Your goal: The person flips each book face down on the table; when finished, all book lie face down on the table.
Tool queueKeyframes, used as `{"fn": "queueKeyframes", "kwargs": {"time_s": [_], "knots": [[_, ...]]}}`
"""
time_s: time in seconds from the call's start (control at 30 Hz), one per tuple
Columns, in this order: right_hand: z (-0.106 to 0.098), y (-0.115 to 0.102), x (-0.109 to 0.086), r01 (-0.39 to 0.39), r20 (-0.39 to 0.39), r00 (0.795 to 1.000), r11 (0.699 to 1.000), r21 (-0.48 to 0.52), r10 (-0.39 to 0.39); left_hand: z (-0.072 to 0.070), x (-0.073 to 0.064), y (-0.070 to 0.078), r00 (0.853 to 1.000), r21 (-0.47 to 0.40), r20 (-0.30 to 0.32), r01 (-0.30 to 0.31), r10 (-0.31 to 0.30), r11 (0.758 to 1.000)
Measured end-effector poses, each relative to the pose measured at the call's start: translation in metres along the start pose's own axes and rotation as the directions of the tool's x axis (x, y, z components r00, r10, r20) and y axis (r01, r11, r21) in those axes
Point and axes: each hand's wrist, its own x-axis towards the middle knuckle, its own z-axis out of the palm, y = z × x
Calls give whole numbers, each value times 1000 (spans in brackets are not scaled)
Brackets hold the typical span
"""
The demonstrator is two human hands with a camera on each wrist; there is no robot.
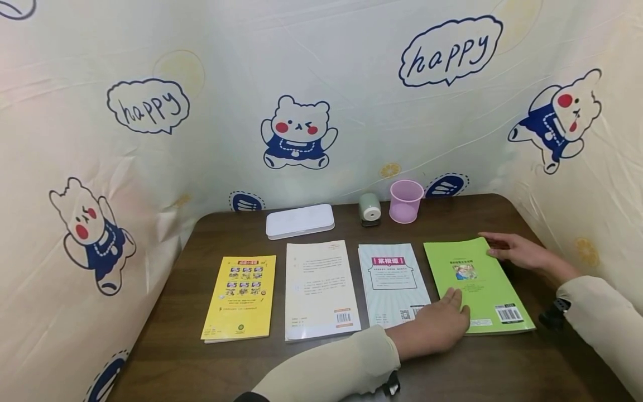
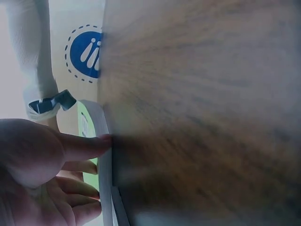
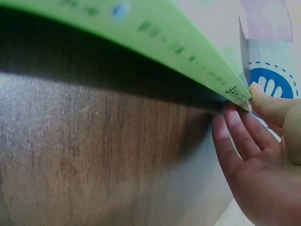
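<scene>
A green book (image 1: 467, 296) with a small picture and a barcode lies at the right of the row. My right hand (image 1: 517, 254) pinches its far right corner, thumb on one side and fingers on the other, as the right wrist view shows at the green cover's tip (image 3: 207, 70). At the near left part of the book is my left hand (image 1: 437, 324), its fingers fairly straight against it. In the left wrist view the thumb of the left hand (image 2: 42, 165) touches the page edge (image 2: 104, 160). The left forearm passes in front of a light blue book (image 1: 394, 285).
To the left lie a cream book (image 1: 321, 290) and a yellow book (image 1: 240, 307). Behind the row stand a white flat case (image 1: 300, 221), a green pencil sharpener (image 1: 369, 207) and a pink cup (image 1: 406, 202). A patterned cloth (image 1: 221, 139) surrounds the dark wooden table (image 1: 166, 346).
</scene>
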Motion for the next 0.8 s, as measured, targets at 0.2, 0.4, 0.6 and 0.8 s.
{"fn": "queueKeyframes", "kwargs": {"time_s": [0.2,0.4,0.6,0.8], "knots": [[3,3,4,-35,-20,999,996,-78,34,1,-1,0,1000,5,-19,-10,10,1000],[4,5,8,-37,-19,999,996,-85,36,2,0,1,1000,-14,5,-10,10,1000],[7,7,10,-34,-20,999,997,-76,32,3,0,-2,1000,-44,16,-10,11,999],[8,9,11,-50,-49,998,995,-91,46,7,3,-3,1000,-63,16,-10,11,998]]}}
